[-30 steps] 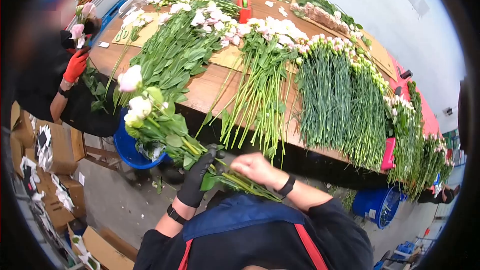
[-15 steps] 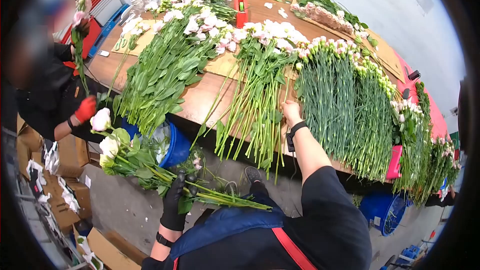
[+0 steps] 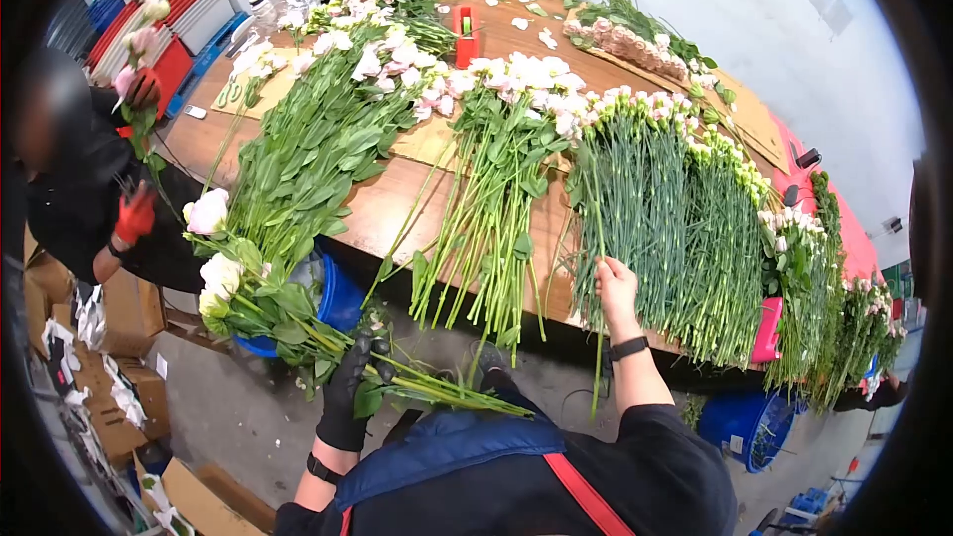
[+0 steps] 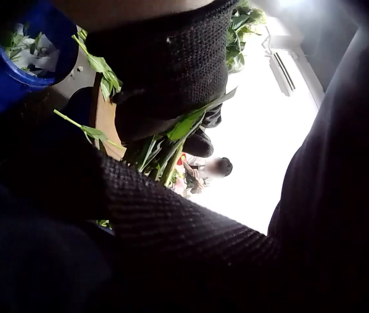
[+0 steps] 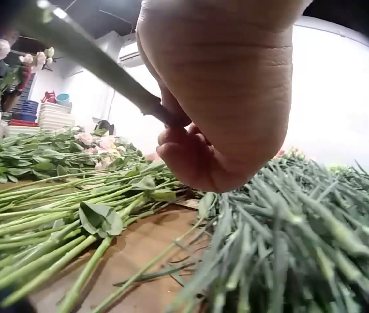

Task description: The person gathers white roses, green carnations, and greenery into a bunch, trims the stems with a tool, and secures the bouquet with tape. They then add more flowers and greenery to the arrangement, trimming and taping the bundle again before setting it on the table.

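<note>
The left hand (image 3: 349,394), in a black glove, grips a bunch of stems (image 3: 432,389) low in front of the body; its white and pale pink blooms (image 3: 220,276) point to the left. In the left wrist view, dark knit covers most of that hand and green leaves (image 4: 183,128) stick out past it. The bare right hand (image 3: 615,288) pinches a single green stem (image 3: 596,367) over the table edge, between the loose green stems (image 3: 472,238) and the dense dark-green bundle (image 3: 640,208). Up close in the right wrist view, the right hand (image 5: 217,98) has its fingers curled round a thick stem (image 5: 100,62).
Flower bundles lie across the wooden table (image 3: 382,208). Blue buckets (image 3: 340,295) stand below its edge. A red tape dispenser (image 3: 466,37) sits farther back. At the left another person in red gloves (image 3: 134,213) handles flowers; cardboard boxes (image 3: 134,313) are on the floor.
The right hand left the held bunch, reached over to the table and now holds a stem, pulled nearer the body. The left hand moved a little left and down with its bunch.
</note>
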A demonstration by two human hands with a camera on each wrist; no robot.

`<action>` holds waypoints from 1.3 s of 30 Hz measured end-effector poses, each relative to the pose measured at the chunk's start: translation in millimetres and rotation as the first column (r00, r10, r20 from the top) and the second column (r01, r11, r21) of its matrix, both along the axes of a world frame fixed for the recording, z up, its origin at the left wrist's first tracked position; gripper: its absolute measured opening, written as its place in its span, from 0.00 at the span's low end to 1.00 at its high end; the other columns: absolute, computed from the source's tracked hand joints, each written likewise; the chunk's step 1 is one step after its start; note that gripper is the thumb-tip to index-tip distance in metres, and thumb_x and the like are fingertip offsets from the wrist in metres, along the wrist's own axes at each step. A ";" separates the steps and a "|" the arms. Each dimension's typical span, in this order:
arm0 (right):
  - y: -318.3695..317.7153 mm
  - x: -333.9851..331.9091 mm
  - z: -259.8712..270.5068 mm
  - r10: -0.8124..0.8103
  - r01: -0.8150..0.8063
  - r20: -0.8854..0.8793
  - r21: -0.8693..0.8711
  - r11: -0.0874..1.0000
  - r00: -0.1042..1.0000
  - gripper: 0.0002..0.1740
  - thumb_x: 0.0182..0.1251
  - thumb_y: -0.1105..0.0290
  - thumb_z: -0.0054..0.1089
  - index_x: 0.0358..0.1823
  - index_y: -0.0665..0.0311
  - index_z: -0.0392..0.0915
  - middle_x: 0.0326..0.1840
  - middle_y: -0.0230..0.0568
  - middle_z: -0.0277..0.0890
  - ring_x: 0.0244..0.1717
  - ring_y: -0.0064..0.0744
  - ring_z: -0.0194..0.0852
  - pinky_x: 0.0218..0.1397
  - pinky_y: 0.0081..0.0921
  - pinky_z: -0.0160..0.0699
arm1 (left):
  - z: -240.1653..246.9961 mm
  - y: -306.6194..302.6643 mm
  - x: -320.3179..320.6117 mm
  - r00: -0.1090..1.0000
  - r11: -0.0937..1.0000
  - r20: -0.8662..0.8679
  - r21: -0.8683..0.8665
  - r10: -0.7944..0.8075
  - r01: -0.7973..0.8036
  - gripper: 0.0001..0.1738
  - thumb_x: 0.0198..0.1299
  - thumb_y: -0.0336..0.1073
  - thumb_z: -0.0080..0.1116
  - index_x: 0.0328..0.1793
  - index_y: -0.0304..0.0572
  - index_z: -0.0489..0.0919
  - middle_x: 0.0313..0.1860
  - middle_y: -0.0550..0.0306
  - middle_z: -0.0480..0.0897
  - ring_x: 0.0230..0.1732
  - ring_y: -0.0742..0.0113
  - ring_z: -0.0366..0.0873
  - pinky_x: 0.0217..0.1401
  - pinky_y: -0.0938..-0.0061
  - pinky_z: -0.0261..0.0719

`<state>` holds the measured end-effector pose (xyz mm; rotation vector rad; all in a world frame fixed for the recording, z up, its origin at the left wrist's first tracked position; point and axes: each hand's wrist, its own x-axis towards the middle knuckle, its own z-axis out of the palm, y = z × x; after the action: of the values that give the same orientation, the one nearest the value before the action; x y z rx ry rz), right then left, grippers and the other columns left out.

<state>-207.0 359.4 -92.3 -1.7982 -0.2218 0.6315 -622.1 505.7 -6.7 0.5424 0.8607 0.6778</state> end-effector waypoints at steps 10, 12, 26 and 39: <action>-51.1 -14.7 4.0 -0.082 0.075 0.057 0.107 0.991 0.995 0.14 0.71 0.70 0.52 0.54 0.66 0.77 0.24 0.23 0.69 0.20 0.10 0.59 0.21 0.11 0.59 | 10.0 -3.3 17.4 0.994 0.997 0.079 0.003 -0.080 0.080 0.14 0.70 0.43 0.50 0.53 0.44 0.75 0.39 0.57 0.79 0.33 0.66 0.75 0.34 0.75 0.73; -28.6 -6.4 -19.0 -0.061 0.056 0.034 0.127 0.990 0.998 0.16 0.72 0.70 0.51 0.57 0.67 0.76 0.26 0.25 0.70 0.21 0.12 0.61 0.21 0.13 0.61 | 23.5 -5.7 24.0 0.993 0.995 0.063 0.013 -0.100 0.099 0.13 0.69 0.43 0.52 0.53 0.45 0.75 0.39 0.58 0.78 0.32 0.66 0.74 0.34 0.75 0.72; 80.0 85.4 -88.7 -0.144 0.147 0.543 0.037 0.988 0.828 0.16 0.71 0.72 0.51 0.56 0.70 0.75 0.30 0.31 0.77 0.19 0.17 0.66 0.22 0.17 0.68 | 23.9 -9.5 2.1 0.996 0.999 -0.077 0.019 0.035 -0.033 0.13 0.68 0.44 0.55 0.53 0.49 0.76 0.37 0.59 0.79 0.26 0.68 0.74 0.30 0.72 0.74; 153.8 -7.0 -82.5 0.506 -0.304 0.303 -0.520 0.798 0.808 0.23 0.56 0.52 0.62 0.26 0.71 0.82 0.29 0.59 0.80 0.32 0.52 0.81 0.41 0.40 0.77 | 22.0 -11.4 1.7 0.999 0.999 -0.027 0.033 0.025 -0.024 0.20 0.68 0.41 0.52 0.61 0.39 0.74 0.42 0.58 0.80 0.36 0.68 0.78 0.38 0.74 0.77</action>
<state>-213.9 513.1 -174.9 -2.3625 -0.8598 0.6140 -620.4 494.4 15.3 0.5723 0.8849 0.7091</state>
